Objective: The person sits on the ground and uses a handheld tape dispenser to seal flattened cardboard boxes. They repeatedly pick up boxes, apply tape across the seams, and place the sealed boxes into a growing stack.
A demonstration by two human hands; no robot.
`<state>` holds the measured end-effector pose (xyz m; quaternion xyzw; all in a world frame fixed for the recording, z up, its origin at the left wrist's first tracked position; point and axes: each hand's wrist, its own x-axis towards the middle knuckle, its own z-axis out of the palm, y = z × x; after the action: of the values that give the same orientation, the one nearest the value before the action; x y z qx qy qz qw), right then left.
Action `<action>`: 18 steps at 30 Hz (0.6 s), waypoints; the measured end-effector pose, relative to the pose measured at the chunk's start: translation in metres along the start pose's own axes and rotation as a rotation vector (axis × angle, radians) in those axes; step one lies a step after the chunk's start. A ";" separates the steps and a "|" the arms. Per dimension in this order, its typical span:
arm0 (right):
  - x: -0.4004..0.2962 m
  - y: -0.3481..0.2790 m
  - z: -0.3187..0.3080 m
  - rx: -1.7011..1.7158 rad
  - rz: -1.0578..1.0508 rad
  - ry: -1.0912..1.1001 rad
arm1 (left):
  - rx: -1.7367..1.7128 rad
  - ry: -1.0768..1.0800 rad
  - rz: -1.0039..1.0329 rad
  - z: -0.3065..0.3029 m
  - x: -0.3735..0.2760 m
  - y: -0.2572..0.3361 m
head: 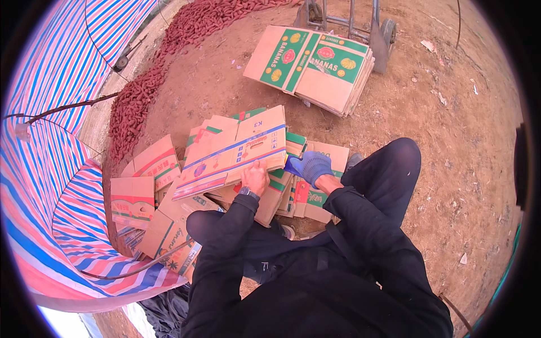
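Note:
My bare left hand, with a watch at the wrist, grips the near edge of a flattened banana carton with blue stripes. At that carton's right end, my right hand in a blue-grey knit glove is closed on a blue object. Its far end lies against the carton's edge, and its kind cannot be told. Under the striped carton lie more flattened cartons, some with green bands. A flattened carton with a red patch rests beneath and beyond my gloved hand.
A stack of flattened banana cartons lies by a metal hand truck. Reddish sweet potatoes are heaped along the left. More loose cartons lie left of my knee, near a striped tarpaulin. A branch juts in from the left.

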<state>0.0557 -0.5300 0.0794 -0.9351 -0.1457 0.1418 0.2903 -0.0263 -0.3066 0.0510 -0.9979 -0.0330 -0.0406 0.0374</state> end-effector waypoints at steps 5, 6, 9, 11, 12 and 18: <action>0.011 0.012 0.009 0.097 -0.036 0.005 | -0.032 0.120 0.025 -0.003 0.003 0.009; 0.013 0.018 0.012 0.123 -0.096 0.005 | -0.034 0.144 0.027 -0.008 0.005 0.011; 0.005 0.002 0.034 0.028 -0.124 -0.026 | -0.136 0.239 0.031 -0.024 0.014 0.020; -0.020 -0.013 0.052 0.113 0.012 -0.011 | -0.208 0.339 0.134 -0.067 0.020 0.042; -0.018 -0.019 0.051 0.257 0.101 0.050 | -0.243 0.425 0.169 -0.097 0.032 0.055; -0.022 0.044 -0.007 1.250 0.254 0.272 | -0.410 0.692 0.194 -0.181 0.054 0.051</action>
<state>0.0465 -0.5763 0.0636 -0.6097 0.1140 0.1135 0.7761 0.0163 -0.3678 0.2315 -0.9106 0.0846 -0.3759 -0.1495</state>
